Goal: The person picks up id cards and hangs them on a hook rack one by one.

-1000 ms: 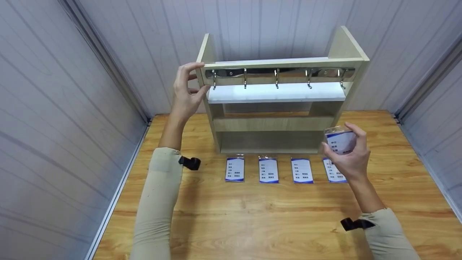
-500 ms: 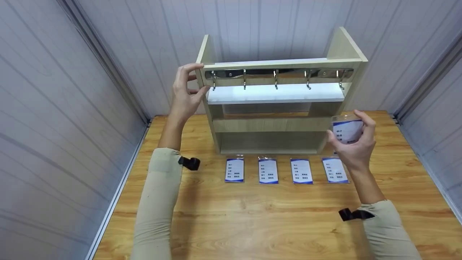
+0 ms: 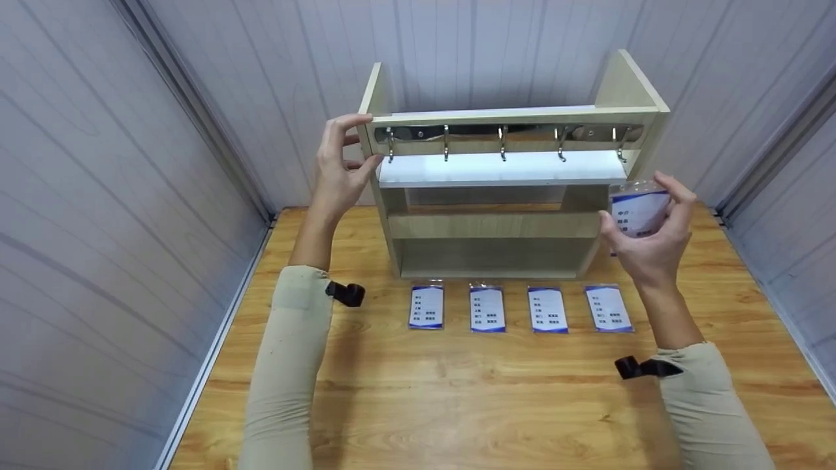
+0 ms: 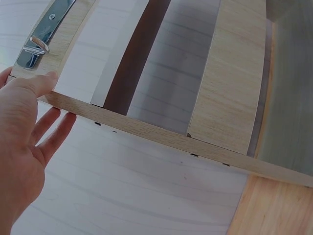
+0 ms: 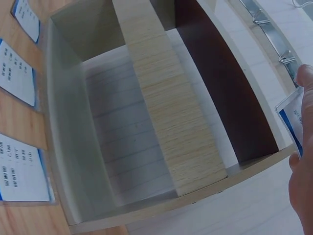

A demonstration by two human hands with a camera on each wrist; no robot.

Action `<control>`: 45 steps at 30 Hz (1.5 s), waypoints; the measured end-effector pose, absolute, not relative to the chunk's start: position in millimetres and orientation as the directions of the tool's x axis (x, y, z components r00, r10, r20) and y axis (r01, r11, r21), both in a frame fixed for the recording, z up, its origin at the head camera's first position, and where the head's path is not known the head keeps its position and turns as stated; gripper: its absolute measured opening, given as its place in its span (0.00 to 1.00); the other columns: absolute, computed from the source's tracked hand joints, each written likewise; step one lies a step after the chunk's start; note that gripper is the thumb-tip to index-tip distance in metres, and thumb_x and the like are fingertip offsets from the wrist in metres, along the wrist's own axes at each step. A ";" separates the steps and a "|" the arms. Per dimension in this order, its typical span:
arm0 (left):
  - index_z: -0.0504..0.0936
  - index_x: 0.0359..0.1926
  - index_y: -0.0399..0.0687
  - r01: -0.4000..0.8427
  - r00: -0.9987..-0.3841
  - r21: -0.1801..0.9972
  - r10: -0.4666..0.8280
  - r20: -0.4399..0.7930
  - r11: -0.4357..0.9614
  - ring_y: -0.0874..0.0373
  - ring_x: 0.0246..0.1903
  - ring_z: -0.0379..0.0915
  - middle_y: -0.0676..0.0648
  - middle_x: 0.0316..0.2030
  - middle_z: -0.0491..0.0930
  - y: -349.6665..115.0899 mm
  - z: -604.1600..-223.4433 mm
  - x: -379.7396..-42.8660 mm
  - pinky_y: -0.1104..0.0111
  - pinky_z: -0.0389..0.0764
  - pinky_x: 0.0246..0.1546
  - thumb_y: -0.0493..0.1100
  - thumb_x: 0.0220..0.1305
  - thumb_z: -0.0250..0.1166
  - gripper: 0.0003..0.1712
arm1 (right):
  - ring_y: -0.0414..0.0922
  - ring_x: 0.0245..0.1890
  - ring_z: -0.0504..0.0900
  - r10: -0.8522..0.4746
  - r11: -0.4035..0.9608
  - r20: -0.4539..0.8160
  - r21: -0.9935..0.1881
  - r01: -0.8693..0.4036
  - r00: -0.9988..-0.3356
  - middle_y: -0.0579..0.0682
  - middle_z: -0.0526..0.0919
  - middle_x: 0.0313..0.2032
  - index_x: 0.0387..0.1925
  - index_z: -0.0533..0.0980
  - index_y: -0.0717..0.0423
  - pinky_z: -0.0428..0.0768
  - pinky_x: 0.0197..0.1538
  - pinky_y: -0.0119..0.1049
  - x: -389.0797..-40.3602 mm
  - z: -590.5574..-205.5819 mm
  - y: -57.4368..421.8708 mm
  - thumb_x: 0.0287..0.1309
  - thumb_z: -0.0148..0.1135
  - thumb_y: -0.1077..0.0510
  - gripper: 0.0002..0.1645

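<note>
My left hand (image 3: 338,173) grips the upper left side of a pale wooden shelf unit (image 3: 496,226), thumb on the front edge and fingers around the side panel. In the left wrist view the thumb (image 4: 46,82) lies just below the end of the metal hook rail (image 4: 46,29). My right hand (image 3: 659,251) pinches a clear-sleeved name badge (image 3: 639,207) with blue bands, held upright beside the shelf's right side, below the rightmost hook (image 3: 622,154). At the edge of the right wrist view, part of this badge (image 5: 293,115) shows; the palm hides the rest.
Several more badges lie in a row on the wooden table (image 3: 457,405) before the shelf, from the leftmost badge (image 3: 426,307) to the rightmost badge (image 3: 609,308). The hook rail (image 3: 473,132) spans the shelf's top front. Pale panelled walls (image 3: 163,196) stand behind and at both sides.
My right hand has risen and shifted right with the badge, from over the rightmost lying badge to beside the shelf's right side. My left hand keeps its grip on the shelf.
</note>
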State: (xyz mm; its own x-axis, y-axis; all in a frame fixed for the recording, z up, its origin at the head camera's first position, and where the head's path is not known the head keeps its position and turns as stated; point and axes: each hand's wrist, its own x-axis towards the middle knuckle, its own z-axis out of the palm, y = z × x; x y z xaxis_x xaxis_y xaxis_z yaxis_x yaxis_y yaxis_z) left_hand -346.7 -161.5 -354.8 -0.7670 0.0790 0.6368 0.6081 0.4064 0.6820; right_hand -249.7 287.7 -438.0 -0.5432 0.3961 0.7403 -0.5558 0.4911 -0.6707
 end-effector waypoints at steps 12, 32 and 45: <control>0.77 0.74 0.44 0.617 -0.760 0.678 0.079 0.645 0.400 0.42 0.65 0.82 0.38 0.74 0.74 -161.3 -355.1 -347.6 0.51 0.97 0.47 0.29 0.71 0.73 0.33 | 0.35 0.49 0.83 0.420 0.461 0.735 -0.678 -0.573 -0.532 0.36 0.81 0.56 0.70 0.71 0.55 0.82 0.48 0.26 -266.1 -419.5 288.6 0.43 0.84 0.60 0.50; 0.77 0.73 0.44 0.623 -0.755 0.676 0.077 0.651 0.394 0.42 0.65 0.82 0.39 0.74 0.74 -160.5 -356.9 -348.5 0.53 0.97 0.48 0.29 0.71 0.73 0.32 | 0.39 0.58 0.79 0.415 0.413 0.753 -0.656 -0.632 -0.510 0.42 0.78 0.63 0.67 0.75 0.54 0.78 0.55 0.30 -280.8 -413.5 280.6 0.42 0.84 0.52 0.48; 0.77 0.74 0.45 0.619 -0.759 0.679 0.080 0.646 0.395 0.42 0.65 0.82 0.39 0.74 0.74 -159.4 -355.8 -348.8 0.52 0.97 0.47 0.29 0.71 0.73 0.33 | 0.37 0.57 0.79 0.414 0.413 0.763 -0.644 -0.644 -0.497 0.35 0.79 0.60 0.68 0.76 0.60 0.76 0.57 0.28 -286.7 -420.4 280.3 0.40 0.84 0.53 0.50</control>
